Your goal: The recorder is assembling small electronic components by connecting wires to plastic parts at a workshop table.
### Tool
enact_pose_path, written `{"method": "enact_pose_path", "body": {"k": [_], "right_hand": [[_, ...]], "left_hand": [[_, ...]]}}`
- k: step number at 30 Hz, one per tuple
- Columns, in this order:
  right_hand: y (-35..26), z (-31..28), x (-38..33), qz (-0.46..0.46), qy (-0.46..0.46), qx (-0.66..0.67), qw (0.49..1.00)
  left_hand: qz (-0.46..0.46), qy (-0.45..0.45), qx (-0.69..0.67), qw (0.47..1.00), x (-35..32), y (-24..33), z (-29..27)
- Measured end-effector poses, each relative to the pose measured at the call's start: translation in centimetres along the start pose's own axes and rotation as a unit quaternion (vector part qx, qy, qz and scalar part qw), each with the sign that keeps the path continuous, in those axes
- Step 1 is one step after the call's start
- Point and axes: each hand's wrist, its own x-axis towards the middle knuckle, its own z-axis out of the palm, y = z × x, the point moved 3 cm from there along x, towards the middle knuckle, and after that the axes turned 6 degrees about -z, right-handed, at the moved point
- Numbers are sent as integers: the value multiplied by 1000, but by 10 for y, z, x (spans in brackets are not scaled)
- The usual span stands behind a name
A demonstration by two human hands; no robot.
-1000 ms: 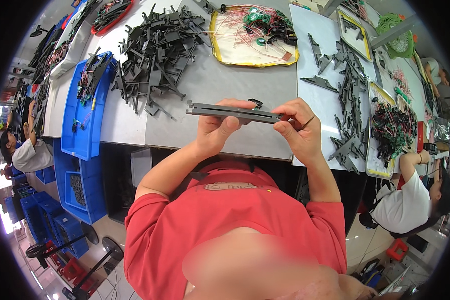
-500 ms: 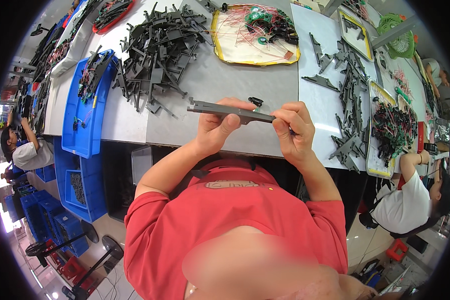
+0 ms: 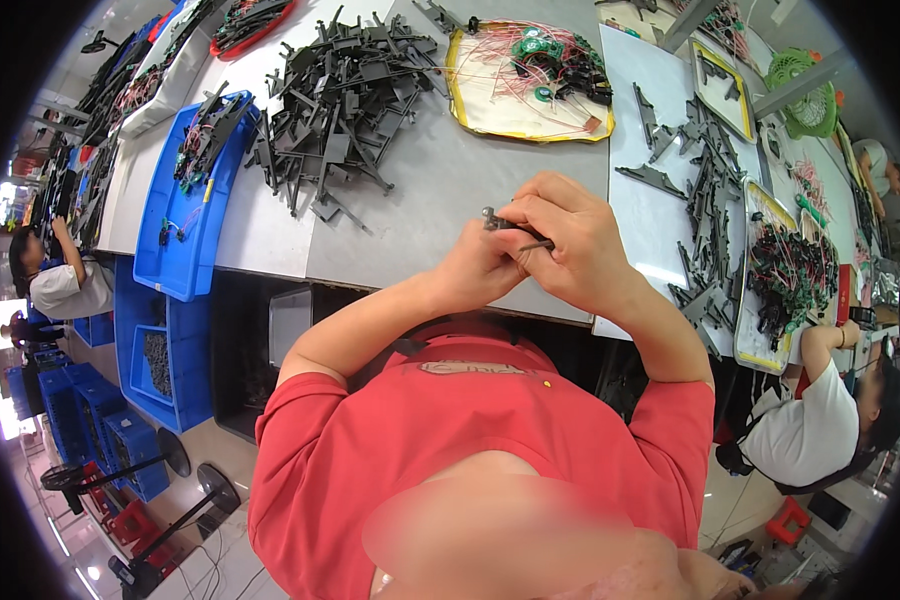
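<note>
Both hands meet above the grey tabletop, in front of my chest. My left hand (image 3: pixel 478 265) is closed round a long dark grey plastic part (image 3: pixel 537 245), which now points mostly end-on, so much of it is hidden. From the right, my right hand (image 3: pixel 575 238) pinches the same part, its fingers bent over the top. A small dark rounded piece (image 3: pixel 492 217) shows at the fingertips; whether it is separate from the part I cannot tell. Farther off lies a large heap of similar dark grey plastic parts (image 3: pixel 345 105).
A yellow-edged tray (image 3: pixel 480 118) holds wired green boards. More grey parts (image 3: pixel 715 195) lie along the right, beside another tray of wired parts (image 3: pixel 760 350). At left stands a blue bin (image 3: pixel 165 270). People in white shirts (image 3: pixel 805 425) sit on either side.
My right hand has moved left and over the part, against my left hand. The part has turned from crosswise to nearly end-on. The small black piece no longer shows on the table.
</note>
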Motion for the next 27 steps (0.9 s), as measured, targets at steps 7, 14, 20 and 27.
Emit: {"method": "enact_pose_path", "body": {"k": [7,14,20,27], "right_hand": [[43,0,-7,270,71,317,906],[65,16,-25,410,211,494,737],[66,24,-34,431,220,560,673],[55,29,-46,394,123,526,744]], "left_hand": [[-245,-54,-264,931,7,-3,-6],[-330,-85,-415,844,9,-20,-14],[-295,-42,-364,883,10,-26,-21],[-311,-39,-301,901,9,-20,-24]]}}
